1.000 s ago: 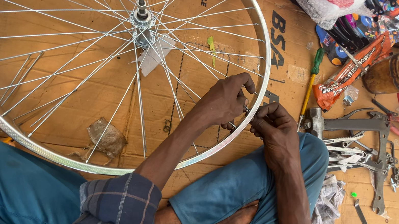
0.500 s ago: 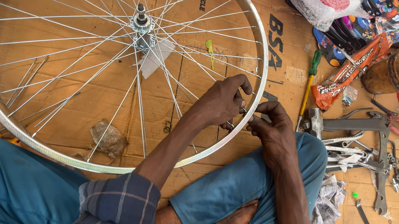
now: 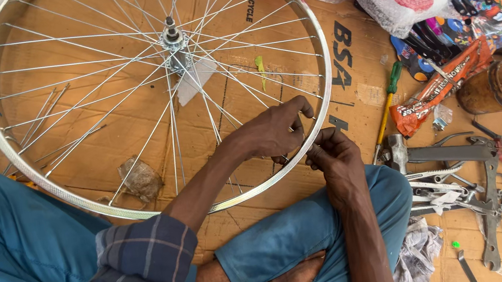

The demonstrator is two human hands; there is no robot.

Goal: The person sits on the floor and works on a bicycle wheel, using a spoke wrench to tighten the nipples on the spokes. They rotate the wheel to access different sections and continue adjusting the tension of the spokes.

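Head view: person sits cross-legged on cardboard floor (image 3: 133, 130), bicycle wheel (image 3: 43, 181) lying flat before knees. Left hand (image 3: 272, 133) reaches through spokes at near-right rim, fingers pinched on something small, too hidden to name. Right hand (image 3: 334, 156) just outside rim, fingertips closed on same spot; grip contents unclear. Hub (image 3: 173, 41) upright at centre. Wheel's top edge cut off. Wrenches (image 3: 459, 152) and screwdriver (image 3: 388, 103) lie right. Since earlier frame: wheel sits further right in view, hands unmoved at rim.

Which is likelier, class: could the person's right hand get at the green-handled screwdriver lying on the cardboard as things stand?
Probably yes: the right hand is at the silver wheel rim, and only bare cardboard separates it from the green-handled screwdriver.
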